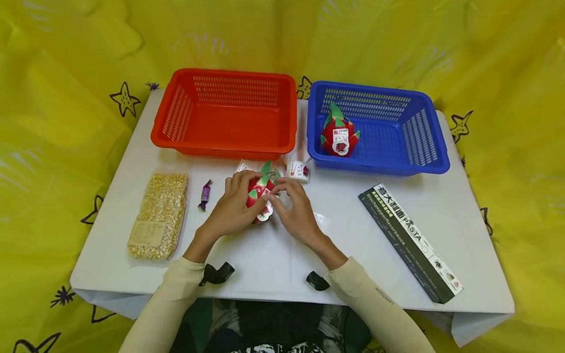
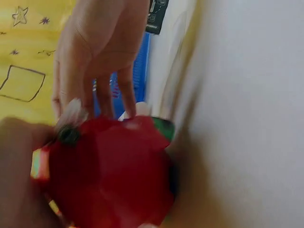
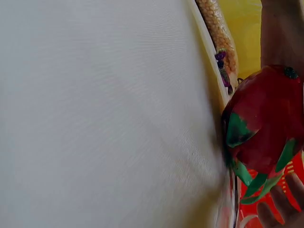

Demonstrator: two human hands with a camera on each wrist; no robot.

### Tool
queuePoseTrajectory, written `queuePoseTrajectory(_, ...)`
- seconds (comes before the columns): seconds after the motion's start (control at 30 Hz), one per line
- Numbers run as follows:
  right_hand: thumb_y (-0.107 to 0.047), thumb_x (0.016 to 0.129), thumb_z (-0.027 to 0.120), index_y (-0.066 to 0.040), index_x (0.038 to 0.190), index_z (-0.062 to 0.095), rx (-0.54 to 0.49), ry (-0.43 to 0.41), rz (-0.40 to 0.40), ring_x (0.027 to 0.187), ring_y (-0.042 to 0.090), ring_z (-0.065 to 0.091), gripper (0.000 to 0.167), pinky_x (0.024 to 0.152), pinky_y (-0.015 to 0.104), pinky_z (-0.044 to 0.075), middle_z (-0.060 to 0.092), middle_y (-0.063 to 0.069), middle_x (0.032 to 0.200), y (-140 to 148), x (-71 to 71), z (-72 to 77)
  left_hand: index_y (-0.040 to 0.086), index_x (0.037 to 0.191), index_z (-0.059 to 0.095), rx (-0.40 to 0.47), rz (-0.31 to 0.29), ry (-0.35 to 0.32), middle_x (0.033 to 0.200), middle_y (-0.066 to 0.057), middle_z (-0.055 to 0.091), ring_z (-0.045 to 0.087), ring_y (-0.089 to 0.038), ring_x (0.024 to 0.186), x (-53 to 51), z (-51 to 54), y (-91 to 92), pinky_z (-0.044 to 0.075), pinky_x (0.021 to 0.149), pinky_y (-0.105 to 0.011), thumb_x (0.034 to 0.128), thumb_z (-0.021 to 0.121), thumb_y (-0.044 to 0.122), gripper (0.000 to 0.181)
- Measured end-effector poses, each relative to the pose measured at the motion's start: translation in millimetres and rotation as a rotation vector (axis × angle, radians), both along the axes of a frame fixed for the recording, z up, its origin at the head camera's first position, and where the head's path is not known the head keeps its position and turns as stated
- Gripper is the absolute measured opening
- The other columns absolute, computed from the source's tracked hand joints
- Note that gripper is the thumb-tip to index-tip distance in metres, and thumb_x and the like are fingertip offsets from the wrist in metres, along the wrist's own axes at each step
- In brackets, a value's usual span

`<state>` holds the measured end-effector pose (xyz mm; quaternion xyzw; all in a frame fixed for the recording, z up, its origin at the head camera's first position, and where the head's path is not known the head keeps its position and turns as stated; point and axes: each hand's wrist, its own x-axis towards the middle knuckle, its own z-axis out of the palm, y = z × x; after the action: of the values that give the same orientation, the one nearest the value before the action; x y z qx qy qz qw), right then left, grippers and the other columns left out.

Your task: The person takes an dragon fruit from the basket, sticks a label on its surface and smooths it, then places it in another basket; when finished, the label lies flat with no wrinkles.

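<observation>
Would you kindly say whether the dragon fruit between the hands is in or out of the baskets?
Out: that dragon fruit is over the table, in front of the red basket.

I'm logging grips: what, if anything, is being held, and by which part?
The left hand holds the red dragon fruit by its left side. The right hand is near its label; whether it pinches anything is unclear.

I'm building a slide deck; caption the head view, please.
Left hand holds a dragon fruit, right hand beside its label; another dragon fruit sits in the blue basket.
</observation>
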<state>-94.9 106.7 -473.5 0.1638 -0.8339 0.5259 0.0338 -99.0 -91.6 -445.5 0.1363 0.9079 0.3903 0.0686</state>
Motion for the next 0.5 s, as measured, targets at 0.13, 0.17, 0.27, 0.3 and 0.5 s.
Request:
queuePoseTrajectory(0.13,-0.021,0.096,0.082,-0.013,0.129,0.065,0.109,-0.004,0.079,0.149,0.025,0.043,0.038,0.123,0.053,0.036,0.051,0.006,0.157,7.1,9.3,-0.7,0.019,0.150,0.048,-0.011,0.096,0.020,0.149,-0.014,0.042,0.040,-0.031,0.120,-0.2,-2.2,5.0,0.050,0.071,-0.044,0.1044,0.058,0.043,0.053)
queuePoseTrajectory(0.17,-0.023,0.094,0.083,-0.014,0.132,0.064,0.137,-0.005,0.091,0.150,0.025,0.042,0.043,0.123,0.052,0.036,0.050,0.004,0.159,8.9,11.2,-1.2,0.019,0.151,0.047,-0.011,0.090,0.020,0.149,-0.014,0.043,0.040,-0.031,0.120,-0.4,-2.6,4.1,0.050,0.073,-0.044,0.1050,0.058,0.044,0.053)
queuePoseTrajectory(0.27,-0.029,0.092,0.086,-0.015,0.133,0.065,0.212,0.047,0.084,0.150,0.026,0.044,0.049,0.122,0.053,0.039,0.051,0.002,0.161,13.0,13.9,-2.0,0.019,0.157,0.040,0.013,-0.004,-0.014,0.159,-0.014,0.038,0.037,-0.033,0.130,-0.1,-1.6,-4.2,0.052,0.088,-0.051,0.1032,0.066,0.044,0.065)
queuePoseTrajectory(0.3,-0.029,0.091,0.087,-0.014,0.132,0.067,0.230,0.072,0.074,0.150,0.027,0.045,0.048,0.121,0.054,0.040,0.052,0.002,0.160,14.1,14.1,-2.2,0.019,0.161,0.035,0.018,-0.050,-0.038,0.164,-0.013,0.033,0.035,-0.034,0.135,0.2,-0.9,-8.2,0.051,0.096,-0.055,0.1013,0.070,0.044,0.073)
queuePoseTrajectory(0.5,-0.030,0.089,0.088,-0.015,0.129,0.076,0.333,0.190,0.038,0.145,0.029,0.052,0.044,0.115,0.054,0.045,0.061,0.001,0.153,20.9,14.4,-1.4,0.026,0.170,0.015,0.055,-0.213,-0.149,0.176,-0.015,0.007,0.017,-0.039,0.157,0.1,3.8,-23.5,0.029,0.120,-0.068,0.0960,0.079,0.040,0.099)
